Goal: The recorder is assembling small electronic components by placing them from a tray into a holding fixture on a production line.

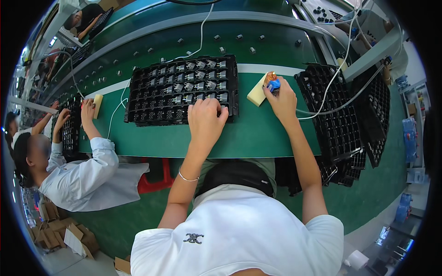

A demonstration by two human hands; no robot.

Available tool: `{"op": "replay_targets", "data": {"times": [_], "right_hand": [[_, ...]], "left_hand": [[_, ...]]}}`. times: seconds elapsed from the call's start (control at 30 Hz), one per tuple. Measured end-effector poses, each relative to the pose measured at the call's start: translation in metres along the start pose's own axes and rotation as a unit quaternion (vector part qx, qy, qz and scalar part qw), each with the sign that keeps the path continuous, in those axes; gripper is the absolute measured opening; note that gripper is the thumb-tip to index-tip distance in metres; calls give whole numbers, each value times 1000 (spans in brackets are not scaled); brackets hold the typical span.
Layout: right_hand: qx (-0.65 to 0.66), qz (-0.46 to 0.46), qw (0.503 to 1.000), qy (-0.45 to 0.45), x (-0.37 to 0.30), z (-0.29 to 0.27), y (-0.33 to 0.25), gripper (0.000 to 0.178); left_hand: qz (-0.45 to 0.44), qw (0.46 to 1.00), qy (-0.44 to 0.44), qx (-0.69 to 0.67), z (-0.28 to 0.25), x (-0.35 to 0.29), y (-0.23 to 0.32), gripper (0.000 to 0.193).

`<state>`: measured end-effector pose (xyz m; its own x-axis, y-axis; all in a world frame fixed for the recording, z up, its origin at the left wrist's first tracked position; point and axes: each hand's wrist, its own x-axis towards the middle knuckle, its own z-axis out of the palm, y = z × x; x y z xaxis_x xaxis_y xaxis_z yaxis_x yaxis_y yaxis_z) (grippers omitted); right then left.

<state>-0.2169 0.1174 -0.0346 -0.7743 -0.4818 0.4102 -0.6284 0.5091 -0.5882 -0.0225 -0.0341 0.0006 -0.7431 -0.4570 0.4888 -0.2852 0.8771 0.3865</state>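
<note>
My left hand (206, 120) is at the near right part of a black compartment tray (154, 120), with its fingers bent down among the cells. Whatever those fingertips grip is hidden beneath them. Small silvery metal parts with prongs (189, 86) fill much of the tray's far and right-hand cells. To the right of the tray, my right hand (282, 100) closes around a small blue-and-orange object (273, 83), whose kind I cannot make out. This object is over a pale yellow block (257, 94) lying on the green table (161, 140).
Black trays (331, 115) are stacked at my right, crossed by a white cable (328, 94). Loose metal parts (252, 50) stand along the green strip (175, 41) beyond the table. A co-worker (83, 170) sits at my left with both hands over another tray, near a red stool (156, 177).
</note>
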Motion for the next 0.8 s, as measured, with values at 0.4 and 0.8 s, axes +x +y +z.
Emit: {"op": "replay_targets", "data": {"times": [0.4,0.8], "right_hand": [[3,27,1000,-13,5,1,-3,41],[-31,-53,997,45,91,37,40,39]], "left_hand": [[-72,971,48,-223,-2,-2,-1,11],[-241,510,-36,-825,-11,-5,-12,21]]}}
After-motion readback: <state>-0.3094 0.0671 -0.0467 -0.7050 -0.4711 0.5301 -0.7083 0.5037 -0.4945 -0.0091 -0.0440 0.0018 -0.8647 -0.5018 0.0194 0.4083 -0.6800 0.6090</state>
